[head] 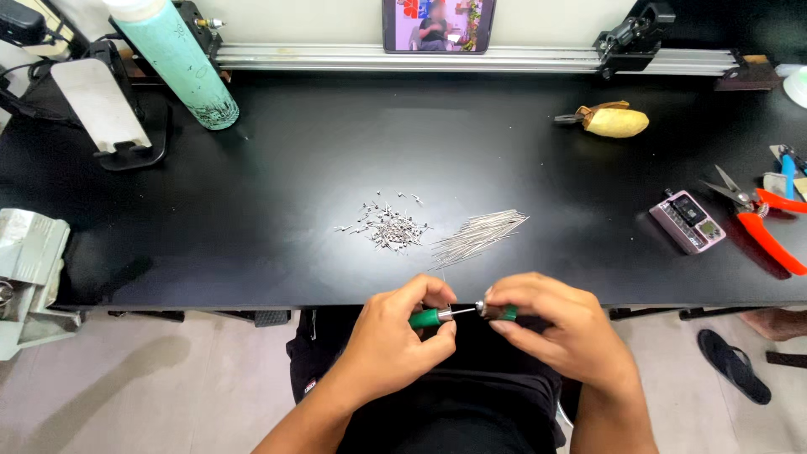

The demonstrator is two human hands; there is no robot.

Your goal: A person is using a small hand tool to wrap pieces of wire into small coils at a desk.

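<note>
Black matte worktable, near edge. Left hand pinches a small green-handled tool with steel tip; its long axis runs left-right toward the right hand, fingers closed on a second green-handled piece, tips nearly touching. Just beyond: pile of small metal pins, bundle of thin steel needles. Nothing between.

Green tool mostly hidden in hands; tiny parts indistinct

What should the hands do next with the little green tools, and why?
Probably press the two green tools together. The left hand and right hand hold them tip to tip at the table edge, with a thin metal pin showing between them.
</note>
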